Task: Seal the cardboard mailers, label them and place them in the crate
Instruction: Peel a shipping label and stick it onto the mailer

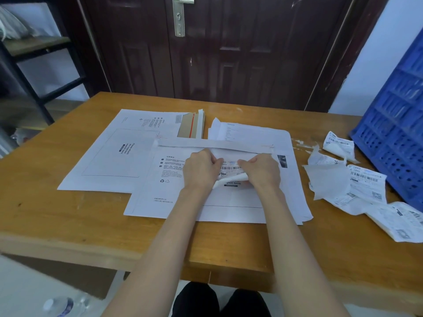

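White paper label is pinched between the left hand and right hand, each grip closed on one end, just above a white cardboard mailer. More mailers and torn backing papers are spread on the wooden surface; a blue crate is seen at right, a dark door behind.

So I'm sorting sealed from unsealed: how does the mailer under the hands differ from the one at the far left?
The near mailer has its flap folded shut; the left mailer has its flap open, brown inside and red strip showing. The left hand and right hand hold a barcode label over the near mailer; the left mailer's label box is blank. Both are white and lie flat.
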The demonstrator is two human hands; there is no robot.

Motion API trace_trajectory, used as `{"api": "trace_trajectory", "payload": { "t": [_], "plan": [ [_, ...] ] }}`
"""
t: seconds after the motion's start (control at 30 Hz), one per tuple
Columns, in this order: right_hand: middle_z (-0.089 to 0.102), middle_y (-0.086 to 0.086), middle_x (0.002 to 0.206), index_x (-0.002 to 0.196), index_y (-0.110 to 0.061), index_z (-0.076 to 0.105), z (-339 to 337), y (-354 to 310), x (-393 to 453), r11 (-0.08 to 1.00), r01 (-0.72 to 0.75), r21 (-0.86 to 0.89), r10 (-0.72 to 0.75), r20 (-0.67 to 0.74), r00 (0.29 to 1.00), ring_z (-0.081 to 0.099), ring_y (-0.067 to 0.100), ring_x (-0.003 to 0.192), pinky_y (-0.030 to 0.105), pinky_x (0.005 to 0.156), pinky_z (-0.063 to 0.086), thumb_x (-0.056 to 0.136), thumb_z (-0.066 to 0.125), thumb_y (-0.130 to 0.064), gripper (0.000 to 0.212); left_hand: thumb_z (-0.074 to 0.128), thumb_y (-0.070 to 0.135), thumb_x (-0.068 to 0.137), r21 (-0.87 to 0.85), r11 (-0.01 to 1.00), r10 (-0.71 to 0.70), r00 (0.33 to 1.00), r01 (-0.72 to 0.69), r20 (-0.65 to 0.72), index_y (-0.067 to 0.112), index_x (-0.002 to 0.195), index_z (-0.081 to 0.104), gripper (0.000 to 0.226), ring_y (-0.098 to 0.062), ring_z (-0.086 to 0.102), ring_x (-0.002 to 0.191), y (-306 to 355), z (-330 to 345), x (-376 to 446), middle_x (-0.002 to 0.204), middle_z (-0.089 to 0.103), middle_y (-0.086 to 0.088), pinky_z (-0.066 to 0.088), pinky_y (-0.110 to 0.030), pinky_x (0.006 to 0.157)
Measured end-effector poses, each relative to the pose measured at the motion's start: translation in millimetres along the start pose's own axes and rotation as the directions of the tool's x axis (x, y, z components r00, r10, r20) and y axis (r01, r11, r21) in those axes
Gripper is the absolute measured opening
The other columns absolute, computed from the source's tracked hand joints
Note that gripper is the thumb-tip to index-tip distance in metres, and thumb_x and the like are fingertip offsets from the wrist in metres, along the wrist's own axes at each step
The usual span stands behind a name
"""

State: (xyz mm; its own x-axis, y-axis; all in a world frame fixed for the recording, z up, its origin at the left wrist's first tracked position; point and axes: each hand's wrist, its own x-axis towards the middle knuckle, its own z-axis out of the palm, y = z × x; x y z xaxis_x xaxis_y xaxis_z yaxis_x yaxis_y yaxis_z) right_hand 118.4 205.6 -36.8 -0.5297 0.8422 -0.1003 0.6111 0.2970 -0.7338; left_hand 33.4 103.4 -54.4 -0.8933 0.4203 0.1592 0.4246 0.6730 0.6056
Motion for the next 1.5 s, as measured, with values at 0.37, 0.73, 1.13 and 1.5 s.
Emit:
{"api": "trace_trajectory", "payload": {
  "t": [0.37,0.73,1.13,1.5],
  "plan": [
    [0.065,0.004,0.063,0.08,-0.011,0.063,2,-8,7,0.997,-0.045,-0.068,0.049,0.051,0.998,0.067,0.022,0.063,0.027,0.055,0.047,0.083,0.067,-0.029,0.018,0.062,0.035,0.089,0.095,0.995,-0.028,0.998,0.022,0.06,0.006,0.102,0.061,0.032,-0.032,0.06,0.099,3,-1,7,0.103,0.065,-0.013,0.044,-0.033,0.07],
    [0.052,0.001,0.067,0.067,-0.014,0.041,-9,-12,12,0.986,-0.101,-0.132,0.12,0.145,0.982,0.049,0.014,0.056,0.026,0.049,0.034,0.082,0.07,-0.032,0.037,0.068,0.036,0.083,0.019,0.993,-0.116,0.979,0.114,0.167,0.008,0.093,0.059,0.031,-0.031,0.059,0.099,3,-9,18,0.102,0.065,-0.011,0.045,-0.032,0.073],
    [0.054,0.004,0.045,0.065,-0.013,0.044,-18,-15,5,0.982,-0.187,0.009,0.182,0.191,0.965,0.051,0.014,0.035,0.021,0.039,0.04,0.084,0.057,-0.007,0.023,0.067,0.027,0.081,-0.007,0.987,-0.157,0.98,0.159,0.122,0.007,0.09,0.063,0.022,-0.031,0.062,0.091,5,-8,14,0.096,0.067,-0.012,0.044,-0.029,0.064],
    [0.046,-0.005,0.027,0.062,-0.013,0.045,-23,-12,-13,0.992,-0.123,0.019,0.117,0.188,0.975,0.045,0.008,0.031,0.023,0.046,0.035,0.079,0.053,-0.01,0.02,0.062,-0.002,0.075,-0.005,0.976,0.213,0.947,-0.218,0.239,0.018,0.09,0.049,0.028,-0.021,0.058,0.073,-17,-21,-2,0.071,0.056,0.008,0.038,-0.025,0.052]
  ]
}}
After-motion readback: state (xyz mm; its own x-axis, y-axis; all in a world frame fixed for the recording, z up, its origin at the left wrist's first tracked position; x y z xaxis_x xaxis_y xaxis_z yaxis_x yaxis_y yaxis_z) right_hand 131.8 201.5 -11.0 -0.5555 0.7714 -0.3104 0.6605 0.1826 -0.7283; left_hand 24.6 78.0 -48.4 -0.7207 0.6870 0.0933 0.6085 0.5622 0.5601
